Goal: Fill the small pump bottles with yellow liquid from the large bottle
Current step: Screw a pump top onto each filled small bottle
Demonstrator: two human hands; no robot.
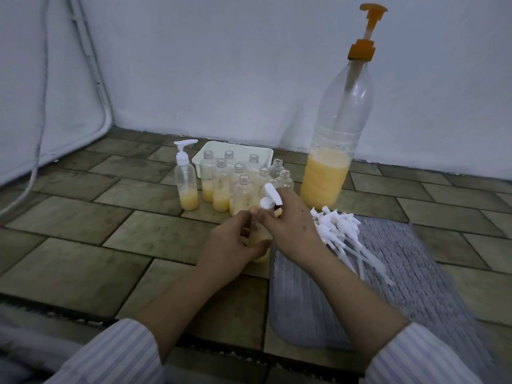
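- A small bottle (260, 252) with yellow liquid at its bottom is sitting low in the middle of the tiled floor (83, 231), gripped by the left hand (232, 245), whose fingers are curling around its body.
- The right hand (288, 231) is pinching a white pump top (270, 196) at the bottle's neck.
- Just behind, a cluster of uncapped small bottles (241, 184) is standing, some partly filled, with one capped bottle (187, 178) at its left and a white tray (235, 151) behind.
- The large bottle (332, 151) with an orange pump (365, 34) is standing at the right, roughly a third full.
- A pile of white pump tops (340, 231) is lying on a grey mat (401, 273) beside the right hand.
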